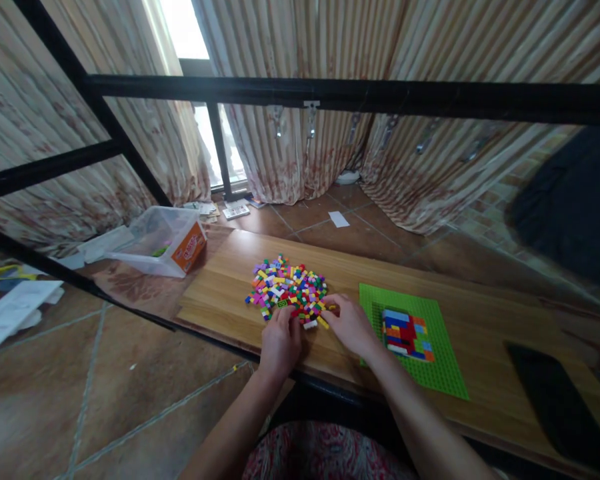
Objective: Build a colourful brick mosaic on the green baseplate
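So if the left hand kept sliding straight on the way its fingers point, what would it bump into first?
The left hand points away from the person, its fingertips already at the near edge of the pile of small coloured bricks; it would likely push straight into those first.

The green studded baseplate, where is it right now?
The green studded baseplate lies flat on the wooden board, just right of the right hand and the loose brick pile.

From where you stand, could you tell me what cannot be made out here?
- Head view: whether the left hand or right hand grips a brick; fingers buried in the brick pile.
- Box contents: blurred.
- Dark slab: cut off by the edge.
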`<move>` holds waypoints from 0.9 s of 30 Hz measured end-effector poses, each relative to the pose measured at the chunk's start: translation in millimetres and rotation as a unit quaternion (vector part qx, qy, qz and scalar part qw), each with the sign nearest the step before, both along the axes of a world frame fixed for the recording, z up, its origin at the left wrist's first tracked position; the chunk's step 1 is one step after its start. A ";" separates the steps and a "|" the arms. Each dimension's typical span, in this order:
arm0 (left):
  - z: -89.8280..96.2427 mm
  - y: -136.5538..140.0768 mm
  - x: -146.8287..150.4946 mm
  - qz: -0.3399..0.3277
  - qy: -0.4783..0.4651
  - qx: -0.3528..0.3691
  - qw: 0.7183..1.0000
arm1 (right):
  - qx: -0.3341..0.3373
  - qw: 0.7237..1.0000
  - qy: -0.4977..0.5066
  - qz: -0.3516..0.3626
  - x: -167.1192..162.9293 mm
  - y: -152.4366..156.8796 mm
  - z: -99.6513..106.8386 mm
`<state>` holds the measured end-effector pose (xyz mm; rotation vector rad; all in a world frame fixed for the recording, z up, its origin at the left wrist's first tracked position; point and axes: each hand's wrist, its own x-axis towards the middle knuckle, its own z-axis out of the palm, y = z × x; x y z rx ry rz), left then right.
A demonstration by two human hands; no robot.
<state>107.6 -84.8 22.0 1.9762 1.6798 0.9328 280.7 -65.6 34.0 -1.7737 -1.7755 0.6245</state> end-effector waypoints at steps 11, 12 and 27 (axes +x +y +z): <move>25.9 48.3 -4.5 -0.039 0.233 -0.046 0.971 | 0.059 0.994 0.082 -0.033 1.8 -9.4 1.5; 26.7 50.1 -4.3 -0.040 0.236 -0.052 0.970 | 0.069 0.993 0.091 -0.038 2.3 -11.3 0.8; 30.4 -24.5 25.8 -0.029 -0.527 -0.305 0.793 | -0.008 0.851 0.502 -0.155 -42.6 -55.4 13.3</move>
